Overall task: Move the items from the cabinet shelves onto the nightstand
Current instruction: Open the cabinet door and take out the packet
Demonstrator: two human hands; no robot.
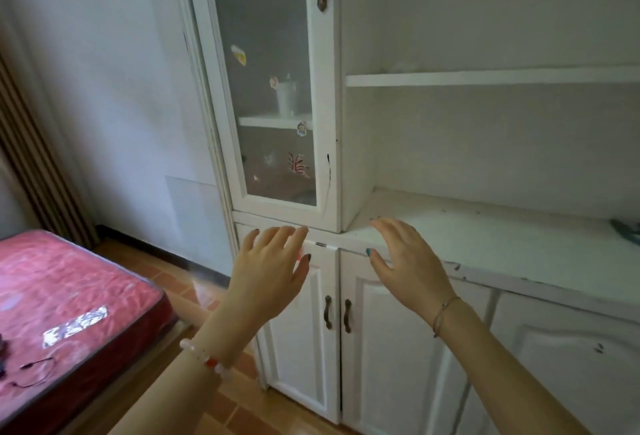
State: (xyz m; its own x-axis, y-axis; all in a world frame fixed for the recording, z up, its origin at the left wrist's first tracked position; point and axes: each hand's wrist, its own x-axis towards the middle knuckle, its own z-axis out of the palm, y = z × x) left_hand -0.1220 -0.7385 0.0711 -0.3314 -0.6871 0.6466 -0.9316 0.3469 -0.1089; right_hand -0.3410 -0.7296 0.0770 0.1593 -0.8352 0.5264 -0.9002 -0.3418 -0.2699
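Note:
A white cabinet fills the right of the head view. Its tall glass door is closed; behind the frosted pane a white cup-like pot stands on an inner shelf. The open shelf to the right looks bare. A dark teal object lies on the cabinet counter at the right edge, cut off by the frame. My left hand hovers with fingers spread before the door's bottom edge, holding nothing. My right hand is raised beside it over the counter's front edge, also empty.
Below the counter are closed lower doors with dark handles. A bed with a red mattress stands at the left, with a thin dark cord and a patterned strip on it. Tiled floor lies between bed and cabinet.

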